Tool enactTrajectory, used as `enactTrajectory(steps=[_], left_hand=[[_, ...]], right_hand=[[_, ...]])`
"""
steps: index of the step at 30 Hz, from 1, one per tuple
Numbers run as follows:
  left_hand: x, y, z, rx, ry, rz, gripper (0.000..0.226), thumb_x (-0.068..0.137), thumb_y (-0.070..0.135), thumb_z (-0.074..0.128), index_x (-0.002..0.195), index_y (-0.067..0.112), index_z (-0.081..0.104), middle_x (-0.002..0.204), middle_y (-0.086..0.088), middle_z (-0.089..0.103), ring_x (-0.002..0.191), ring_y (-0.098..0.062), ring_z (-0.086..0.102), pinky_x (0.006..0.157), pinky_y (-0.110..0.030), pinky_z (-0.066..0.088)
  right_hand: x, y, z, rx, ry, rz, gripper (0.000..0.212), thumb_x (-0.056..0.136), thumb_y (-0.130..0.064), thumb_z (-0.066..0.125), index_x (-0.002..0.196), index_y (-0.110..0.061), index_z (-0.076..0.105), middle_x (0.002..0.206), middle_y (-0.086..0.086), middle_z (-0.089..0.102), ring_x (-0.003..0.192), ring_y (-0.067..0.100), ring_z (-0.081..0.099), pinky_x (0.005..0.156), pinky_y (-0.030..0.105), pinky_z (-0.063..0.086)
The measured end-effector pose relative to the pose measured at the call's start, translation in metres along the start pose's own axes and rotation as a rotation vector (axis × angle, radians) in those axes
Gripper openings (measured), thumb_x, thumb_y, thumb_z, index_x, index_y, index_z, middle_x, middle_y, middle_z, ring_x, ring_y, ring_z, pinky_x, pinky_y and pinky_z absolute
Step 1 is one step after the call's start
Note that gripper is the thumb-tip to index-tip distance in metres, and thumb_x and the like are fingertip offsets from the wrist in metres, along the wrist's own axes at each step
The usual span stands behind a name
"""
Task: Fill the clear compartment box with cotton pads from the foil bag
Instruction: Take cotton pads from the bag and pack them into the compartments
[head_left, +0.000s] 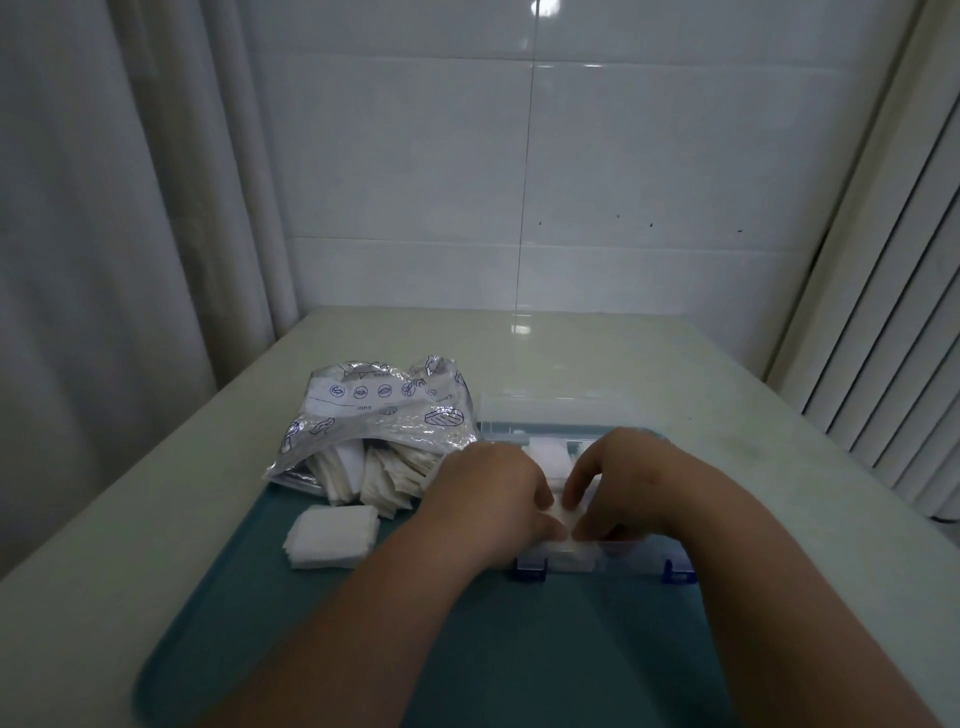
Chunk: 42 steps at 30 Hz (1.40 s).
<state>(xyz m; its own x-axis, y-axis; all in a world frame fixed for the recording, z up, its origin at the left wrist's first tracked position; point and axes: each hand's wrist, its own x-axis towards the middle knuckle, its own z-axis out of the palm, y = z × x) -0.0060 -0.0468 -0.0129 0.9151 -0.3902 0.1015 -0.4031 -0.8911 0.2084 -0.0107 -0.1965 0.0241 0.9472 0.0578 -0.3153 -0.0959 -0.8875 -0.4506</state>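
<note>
A wall (623, 156) of large glossy white tiles fills the top and middle of the frame, with a few dark specks (652, 224) right of centre. A bright light reflection (543, 8) sits at the top edge. Pale pleated curtains (130, 208) hang down the left side, and a white slatted panel (893, 364) runs down the right. Below, a pale glossy desk (727, 374) reaches the wall, carrying a teal mat (467, 649).

On the foil bag (395, 421) a row of blue round pictograms is printed, and beneath it one upside-down word that may be read as "date"; the remaining print is too small to be read.
</note>
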Motion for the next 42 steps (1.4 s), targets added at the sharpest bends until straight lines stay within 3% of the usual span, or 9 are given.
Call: enactTrajectory(steps=[7, 10, 14, 20, 23, 27, 31, 38, 42], left_hand=[[0.001, -0.007, 0.002, -0.021, -0.001, -0.011, 0.050, 0.076, 0.059, 0.068, 0.118, 0.032, 0.069, 0.109, 0.004, 0.066, 0.104, -0.017, 0.059, 0.085, -0.028, 0.046], [0.001, -0.007, 0.001, -0.019, -0.001, -0.009, 0.050, 0.077, 0.059, 0.068, 0.119, 0.032, 0.068, 0.111, 0.003, 0.066, 0.105, -0.017, 0.059, 0.087, -0.028, 0.047], [0.002, -0.005, 0.001, 0.004, -0.009, -0.018, 0.048, 0.077, 0.059, 0.067, 0.118, 0.033, 0.069, 0.111, 0.003, 0.066, 0.106, -0.018, 0.059, 0.088, -0.029, 0.047], [-0.002, -0.004, -0.003, -0.037, -0.014, -0.010, 0.042, 0.080, 0.054, 0.067, 0.113, 0.029, 0.071, 0.107, 0.002, 0.067, 0.104, -0.018, 0.059, 0.088, -0.030, 0.048], [-0.006, -0.006, -0.005, -0.117, -0.012, -0.006, 0.039, 0.082, 0.045, 0.069, 0.117, 0.029, 0.070, 0.107, 0.004, 0.068, 0.102, -0.015, 0.061, 0.084, -0.025, 0.047], [-0.016, -0.016, -0.016, -0.241, 0.076, 0.004, 0.029, 0.085, 0.039, 0.068, 0.113, 0.031, 0.071, 0.100, 0.013, 0.065, 0.094, -0.005, 0.058, 0.082, -0.023, 0.045], [-0.024, -0.037, -0.034, -0.391, 0.151, -0.060, 0.013, 0.083, 0.031, 0.070, 0.096, 0.030, 0.074, 0.091, 0.017, 0.067, 0.086, 0.001, 0.061, 0.084, -0.026, 0.051], [-0.046, -0.074, -0.054, -0.227, 0.072, -0.177, 0.013, 0.085, 0.027, 0.068, 0.096, 0.032, 0.073, 0.095, 0.017, 0.069, 0.088, 0.001, 0.062, 0.084, -0.023, 0.050], [-0.059, -0.094, -0.057, 0.133, 0.064, -0.309, 0.019, 0.084, 0.021, 0.059, 0.084, 0.035, 0.071, 0.095, 0.012, 0.068, 0.089, -0.011, 0.064, 0.074, -0.025, 0.048]], right_hand=[[-0.001, 0.004, -0.005, 0.064, 0.004, 0.023, 0.022, 0.073, -0.014, 0.083, 0.093, -0.023, 0.077, 0.068, -0.001, 0.065, 0.059, 0.013, 0.064, 0.063, 0.022, 0.058], [-0.001, 0.002, -0.003, 0.034, 0.007, 0.032, 0.025, 0.073, -0.017, 0.083, 0.096, -0.024, 0.078, 0.065, -0.003, 0.064, 0.058, 0.012, 0.063, 0.067, 0.023, 0.058], [-0.001, -0.001, -0.001, -0.064, -0.003, 0.016, 0.030, 0.076, -0.026, 0.080, 0.106, -0.028, 0.075, 0.081, -0.005, 0.064, 0.079, 0.014, 0.066, 0.083, 0.025, 0.056], [0.001, 0.003, -0.003, 0.069, -0.001, 0.029, 0.019, 0.075, -0.013, 0.081, 0.094, -0.016, 0.077, 0.071, 0.003, 0.068, 0.063, 0.015, 0.065, 0.065, 0.026, 0.059], [0.002, 0.004, -0.004, 0.068, 0.018, 0.001, 0.016, 0.074, -0.013, 0.083, 0.089, -0.017, 0.077, 0.069, 0.004, 0.069, 0.056, 0.012, 0.063, 0.053, 0.020, 0.052], [0.003, 0.005, -0.005, 0.100, 0.115, -0.075, 0.006, 0.075, -0.015, 0.081, 0.077, -0.016, 0.076, 0.068, 0.008, 0.072, 0.052, 0.013, 0.061, 0.052, 0.022, 0.053], [0.006, 0.005, -0.001, 0.108, 0.212, -0.125, 0.004, 0.081, -0.020, 0.074, 0.077, -0.019, 0.073, 0.072, 0.002, 0.072, 0.061, 0.013, 0.067, 0.062, 0.028, 0.061], [0.006, -0.009, 0.012, 0.167, 0.343, -0.262, 0.010, 0.084, -0.022, 0.067, 0.075, -0.025, 0.068, 0.074, -0.007, 0.068, 0.066, 0.008, 0.065, 0.061, 0.022, 0.055], [0.006, -0.013, 0.019, 0.153, 0.356, -0.303, 0.011, 0.086, -0.028, 0.066, 0.075, -0.031, 0.066, 0.076, -0.010, 0.068, 0.071, 0.008, 0.066, 0.062, 0.022, 0.052]])
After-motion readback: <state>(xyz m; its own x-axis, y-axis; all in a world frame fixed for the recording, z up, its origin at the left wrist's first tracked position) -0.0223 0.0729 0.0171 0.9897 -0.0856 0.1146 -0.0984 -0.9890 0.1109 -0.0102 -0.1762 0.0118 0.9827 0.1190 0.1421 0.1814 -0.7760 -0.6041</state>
